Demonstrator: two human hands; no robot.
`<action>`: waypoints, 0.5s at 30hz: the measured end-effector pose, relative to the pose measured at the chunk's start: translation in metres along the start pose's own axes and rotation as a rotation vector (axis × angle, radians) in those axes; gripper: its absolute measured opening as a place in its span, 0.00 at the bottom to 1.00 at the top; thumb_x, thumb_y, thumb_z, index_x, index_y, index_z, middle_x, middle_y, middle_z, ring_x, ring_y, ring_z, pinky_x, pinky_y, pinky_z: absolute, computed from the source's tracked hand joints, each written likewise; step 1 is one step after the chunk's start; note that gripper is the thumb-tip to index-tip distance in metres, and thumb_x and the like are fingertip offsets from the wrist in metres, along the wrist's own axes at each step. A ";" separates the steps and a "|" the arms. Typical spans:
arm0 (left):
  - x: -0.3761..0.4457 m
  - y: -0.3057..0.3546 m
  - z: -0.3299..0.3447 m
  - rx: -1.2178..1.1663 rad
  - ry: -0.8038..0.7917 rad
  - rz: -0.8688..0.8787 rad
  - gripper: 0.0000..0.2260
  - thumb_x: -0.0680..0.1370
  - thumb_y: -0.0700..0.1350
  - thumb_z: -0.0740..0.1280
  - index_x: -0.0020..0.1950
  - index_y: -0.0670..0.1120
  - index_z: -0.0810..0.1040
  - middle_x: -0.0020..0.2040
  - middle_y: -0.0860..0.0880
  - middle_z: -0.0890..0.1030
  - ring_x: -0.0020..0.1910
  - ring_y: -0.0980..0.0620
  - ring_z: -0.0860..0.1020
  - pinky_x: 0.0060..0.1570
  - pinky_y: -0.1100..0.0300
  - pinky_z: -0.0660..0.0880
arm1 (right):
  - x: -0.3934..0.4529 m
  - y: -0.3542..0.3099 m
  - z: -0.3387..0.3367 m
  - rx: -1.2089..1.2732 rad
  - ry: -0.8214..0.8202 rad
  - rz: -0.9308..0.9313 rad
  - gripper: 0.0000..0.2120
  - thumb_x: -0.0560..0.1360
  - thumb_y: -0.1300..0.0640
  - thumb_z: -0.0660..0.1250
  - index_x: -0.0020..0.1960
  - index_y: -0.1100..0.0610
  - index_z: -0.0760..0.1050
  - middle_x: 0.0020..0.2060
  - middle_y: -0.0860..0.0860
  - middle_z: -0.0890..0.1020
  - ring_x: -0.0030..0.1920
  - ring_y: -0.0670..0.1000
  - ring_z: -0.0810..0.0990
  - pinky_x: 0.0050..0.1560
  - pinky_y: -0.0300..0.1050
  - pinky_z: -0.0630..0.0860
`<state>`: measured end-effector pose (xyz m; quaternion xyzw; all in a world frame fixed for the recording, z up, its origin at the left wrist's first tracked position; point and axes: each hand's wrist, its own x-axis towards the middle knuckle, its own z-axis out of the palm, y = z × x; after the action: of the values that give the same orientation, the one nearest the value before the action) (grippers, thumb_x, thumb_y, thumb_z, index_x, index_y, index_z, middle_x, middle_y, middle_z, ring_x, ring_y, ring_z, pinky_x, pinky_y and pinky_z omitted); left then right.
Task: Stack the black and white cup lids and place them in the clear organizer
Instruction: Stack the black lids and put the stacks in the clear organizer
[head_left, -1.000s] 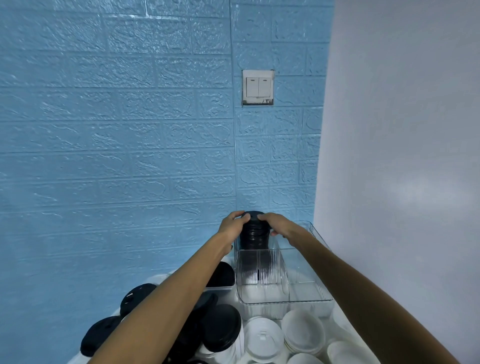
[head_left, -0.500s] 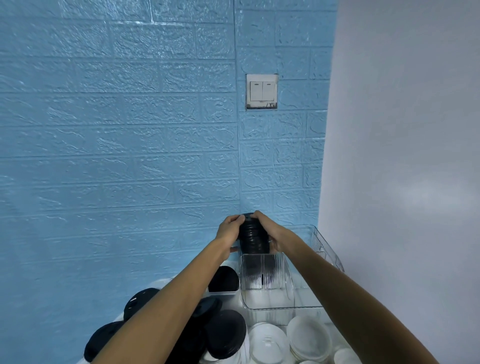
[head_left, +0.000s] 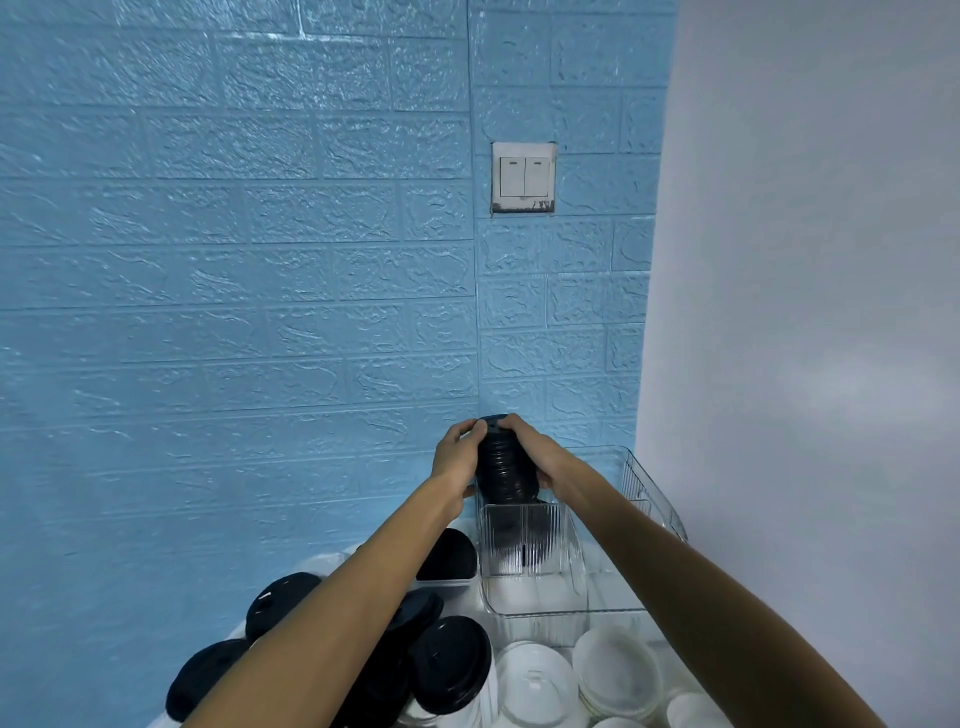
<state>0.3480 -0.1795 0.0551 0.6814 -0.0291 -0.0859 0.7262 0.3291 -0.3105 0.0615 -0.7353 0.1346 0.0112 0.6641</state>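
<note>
Left hand (head_left: 460, 460): I see it curled around the left side of the black lid stack (head_left: 505, 465).
Right hand (head_left: 535, 457): it grips the right side of the same stack.
Black lid stack: upright, its bottom at the rim of the clear organizer (head_left: 540, 597), far left compartment.
Loose black lids (head_left: 452, 662): near edge, left.
White lids (head_left: 615, 670): near edge, in front of the organizer.

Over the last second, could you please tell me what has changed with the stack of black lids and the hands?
Little has changed. Both hands, the left hand and the right hand, keep gripping the stack of black lids at the top of the clear organizer; its lower end has tilted slightly toward the right. Nothing was let go. The loose black lids and white lids in front lie as before.
</note>
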 end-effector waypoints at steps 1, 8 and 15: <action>0.000 0.000 0.000 -0.006 0.004 0.006 0.13 0.84 0.53 0.64 0.67 0.52 0.76 0.55 0.51 0.82 0.47 0.53 0.79 0.41 0.57 0.74 | -0.001 0.000 0.000 -0.008 0.004 -0.006 0.29 0.72 0.35 0.66 0.59 0.57 0.81 0.50 0.58 0.87 0.49 0.56 0.86 0.55 0.50 0.83; -0.001 0.000 0.004 -0.013 0.027 0.063 0.12 0.84 0.53 0.65 0.66 0.52 0.77 0.54 0.50 0.82 0.44 0.55 0.79 0.38 0.58 0.73 | -0.005 0.003 -0.003 0.062 -0.012 -0.064 0.24 0.76 0.40 0.66 0.59 0.58 0.81 0.52 0.58 0.86 0.50 0.55 0.85 0.51 0.47 0.82; -0.002 0.001 -0.001 -0.021 0.022 0.084 0.14 0.83 0.53 0.65 0.68 0.52 0.76 0.52 0.51 0.82 0.45 0.56 0.78 0.41 0.58 0.74 | -0.002 0.004 -0.001 0.056 -0.022 -0.068 0.27 0.73 0.36 0.68 0.58 0.58 0.82 0.49 0.57 0.87 0.47 0.54 0.86 0.39 0.43 0.80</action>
<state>0.3463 -0.1782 0.0565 0.6727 -0.0490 -0.0481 0.7367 0.3259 -0.3113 0.0586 -0.7204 0.1026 -0.0070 0.6859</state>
